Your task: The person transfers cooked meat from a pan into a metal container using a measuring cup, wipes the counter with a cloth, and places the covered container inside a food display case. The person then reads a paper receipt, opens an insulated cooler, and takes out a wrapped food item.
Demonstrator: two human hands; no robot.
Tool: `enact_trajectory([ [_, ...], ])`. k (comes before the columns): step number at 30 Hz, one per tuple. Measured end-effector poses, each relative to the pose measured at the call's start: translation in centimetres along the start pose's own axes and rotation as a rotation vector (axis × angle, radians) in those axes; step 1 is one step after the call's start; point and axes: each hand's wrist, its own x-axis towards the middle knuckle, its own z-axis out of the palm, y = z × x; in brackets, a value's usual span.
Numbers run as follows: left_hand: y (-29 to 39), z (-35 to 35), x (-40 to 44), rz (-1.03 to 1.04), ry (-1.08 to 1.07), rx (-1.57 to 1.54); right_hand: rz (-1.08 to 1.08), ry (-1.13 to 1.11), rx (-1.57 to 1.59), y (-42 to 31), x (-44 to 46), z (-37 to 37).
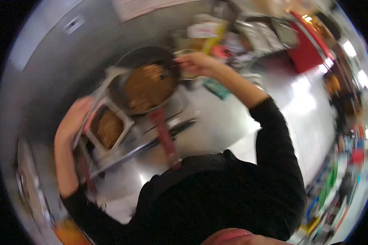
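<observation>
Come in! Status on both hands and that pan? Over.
Left hand at container's edge. Right hand by pan's rim, grip blurred. Brown food in both; pan close beside container.

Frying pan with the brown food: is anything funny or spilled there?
No clear spill, but it's blurry. One slightly odd thing: the frying pan's red handle sticks out toward the person, and neither hand is on it. The right hand is up by the far rim instead.

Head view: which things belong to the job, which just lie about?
In use: dark pan of brown food, right hand at its rim; metal container, left hand at its edge.

Apparently just lying about: green item; yellow-and-white packet; red box.
</observation>
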Motion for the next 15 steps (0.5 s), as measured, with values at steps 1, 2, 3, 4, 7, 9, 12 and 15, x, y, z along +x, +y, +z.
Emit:
enact_trajectory([
  [1,0.5,0.0,0.1,0.062,-0.035,-0.044,0.017,0.046,-0.026,-0.2,-0.4,0.3],
  [2,0.5,-0.1,0.1,0.04,-0.003,-0.082,0.032,0.099,-0.048,-0.2,-0.7,1.0],
  [3,0.2,-0.4,0.3,0.035,0.011,-0.094,0.023,-0.049,-0.011,0.0,0.2,-0.2],
  [4,0.1,-0.5,0.3,0.06,0.008,-0.105,0.018,-0.189,0.032,0.4,2.0,-0.4],
  [7,1.2,-1.3,-0.3,0.096,-0.002,-0.12,-0.005,-0.053,-0.055,-0.6,-1.1,5.5],
  [9,1.8,-1.5,-0.6,0.081,0.033,-0.134,0.017,-0.088,-0.11,-0.4,-0.8,8.0],
  [12,2.2,-2.0,-1.2,0.036,0.065,-0.132,-0.048,-0.228,-0.318,0.8,1.4,11.2],
  [15,1.4,-2.3,-1.1,-0.003,0.047,-0.209,-0.531,-0.22,-0.908,3.8,2.4,18.6],
])
